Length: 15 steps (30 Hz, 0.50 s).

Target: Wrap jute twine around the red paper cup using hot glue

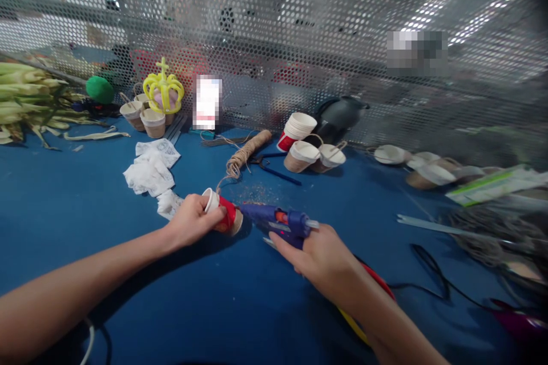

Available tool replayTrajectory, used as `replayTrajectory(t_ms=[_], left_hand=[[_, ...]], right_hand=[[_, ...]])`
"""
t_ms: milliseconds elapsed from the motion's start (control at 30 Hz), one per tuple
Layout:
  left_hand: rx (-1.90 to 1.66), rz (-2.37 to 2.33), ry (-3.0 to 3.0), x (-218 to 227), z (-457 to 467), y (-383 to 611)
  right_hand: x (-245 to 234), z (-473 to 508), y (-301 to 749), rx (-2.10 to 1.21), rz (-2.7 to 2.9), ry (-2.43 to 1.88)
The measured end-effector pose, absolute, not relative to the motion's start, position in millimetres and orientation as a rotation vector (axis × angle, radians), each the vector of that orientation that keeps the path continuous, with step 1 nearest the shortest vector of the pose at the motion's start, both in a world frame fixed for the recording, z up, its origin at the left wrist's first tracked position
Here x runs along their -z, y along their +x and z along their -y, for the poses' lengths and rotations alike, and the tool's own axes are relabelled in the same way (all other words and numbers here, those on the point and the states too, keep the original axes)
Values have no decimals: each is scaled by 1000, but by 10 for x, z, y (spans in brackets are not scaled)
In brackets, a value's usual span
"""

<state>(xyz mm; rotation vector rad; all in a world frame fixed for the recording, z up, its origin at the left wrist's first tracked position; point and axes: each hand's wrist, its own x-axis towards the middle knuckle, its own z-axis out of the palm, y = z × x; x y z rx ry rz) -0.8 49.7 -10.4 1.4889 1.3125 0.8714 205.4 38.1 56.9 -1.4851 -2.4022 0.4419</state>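
My left hand [193, 218] is wrapped round a small red paper cup [222, 214] lying on its side above the blue table [128, 251]. Twine covers the cup's bottom end. My right hand [319, 255] grips a blue glue gun [278, 221] whose nozzle points left at the cup's twine-wrapped end. A strand of jute twine [246, 153] runs from the spool behind down to the cup.
Finished twine-wrapped cups [314, 157] and a stack of red cups [296, 130] stand behind, near scissors. More cups [145, 117], a yellow crown [163, 88] and crumpled tissue [149, 171] lie at left. Cables, strips and cups clutter the right. A perforated metal screen [299, 23] closes the back.
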Motion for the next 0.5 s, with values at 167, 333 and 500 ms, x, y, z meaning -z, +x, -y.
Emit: replayTrajectory(t_ms=[167,333,500], left_hand=[[-872,-1282,1407,98,-512,-4],[-874,-1267,1355,83,-521,9],[-886,-1259,1322,90,-536,11]], right_hand=[[-602,-320,2064,-486,2364,-1434],[-634,-295,2057,-486,2366,-1412],[-663,-272,2033,-425,2420,-1306]])
